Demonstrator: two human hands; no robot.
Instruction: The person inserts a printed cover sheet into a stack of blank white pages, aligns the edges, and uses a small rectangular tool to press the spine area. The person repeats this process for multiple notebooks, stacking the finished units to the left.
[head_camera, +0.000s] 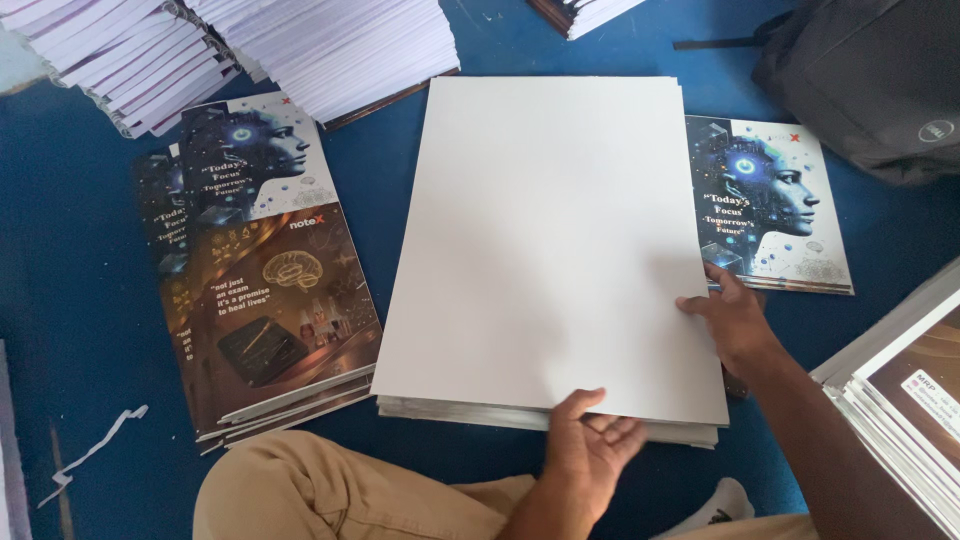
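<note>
A thick stack of large white sheets (545, 240) lies on the blue floor in front of me. My left hand (592, 442) is at the stack's near edge, thumb on top of the uppermost sheet and fingers curled at its edge. My right hand (730, 318) grips the same sheet at its right edge, fingertips on the white surface. The top sheet lies flat and slightly askew on the pile. My knee in tan trousers (330, 495) is just below the stack.
Printed covers showing a dark robotic head (265, 270) are fanned out to the left, and one more cover (770, 205) lies to the right. Piles of white paper blocks (330, 45) stand behind. A black bag (875, 80) is at top right, more printed sheets (905, 390) at the right edge.
</note>
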